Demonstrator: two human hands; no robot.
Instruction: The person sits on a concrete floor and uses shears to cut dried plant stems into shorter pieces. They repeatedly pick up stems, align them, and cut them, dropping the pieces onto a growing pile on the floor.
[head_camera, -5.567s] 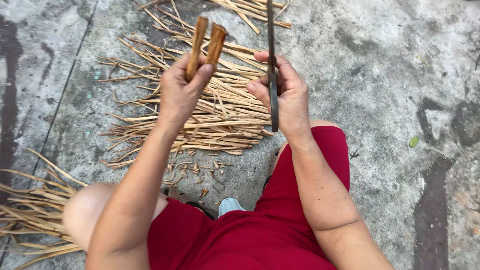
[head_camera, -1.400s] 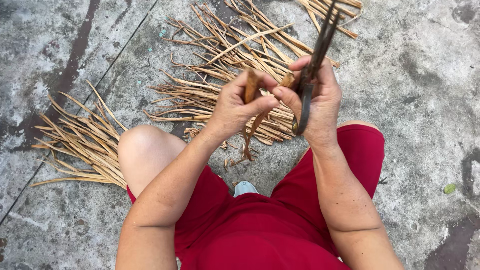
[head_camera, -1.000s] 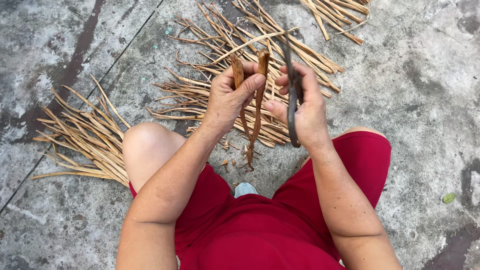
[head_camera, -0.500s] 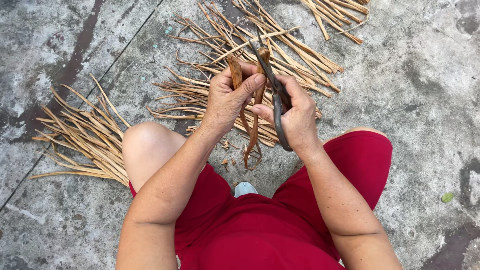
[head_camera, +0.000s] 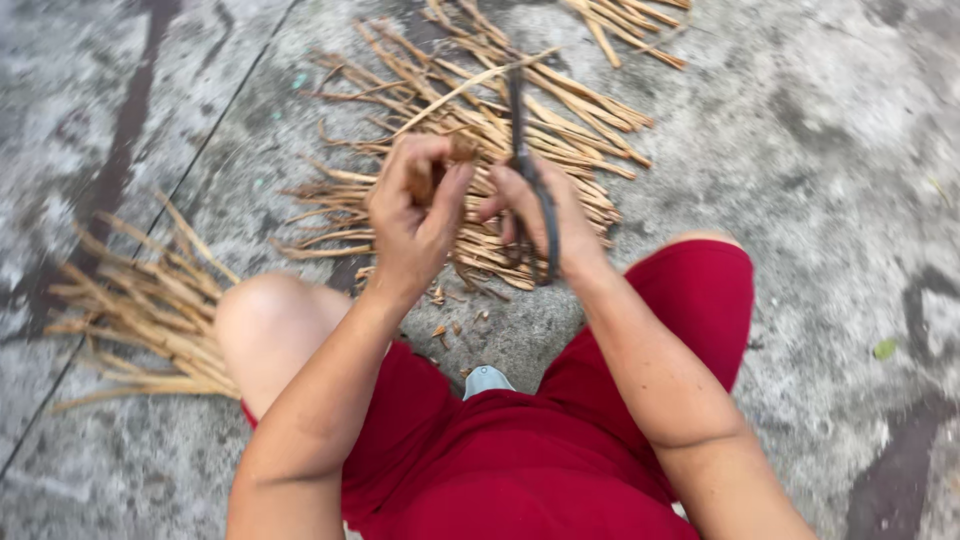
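A person in red shorts sits on a stained concrete floor (head_camera: 820, 150), both hands raised at the centre of the frame over a heap of dry sticks (head_camera: 500, 150) — pale brown slivers spread across the upper middle. The left hand (head_camera: 415, 215) is curled tight around a short brown stick piece (head_camera: 462, 150), of which only the tip shows above the thumb. The right hand (head_camera: 545, 215) is clamped on the handle of a dark, narrow blade (head_camera: 518, 120) that stands nearly upright, its tip toward the top of the frame. The two hands sit just beside each other, thumbs almost touching.

The stick looks light, dry and stiff — likely to split along its grain and splinter rather than bend, so it is best held near its lower end, fingers kept clear of the edge. A second bundle of sticks (head_camera: 140, 310) lies at the left of the frame beside the bare knee, and small chips (head_camera: 445, 325) dot the floor between the legs.

Half a second earlier two long strips rose clearly above the left hand and the blade leaned across them; now the strips are mostly hidden in the fist and the blade stands straighter. The view is motion-blurred.
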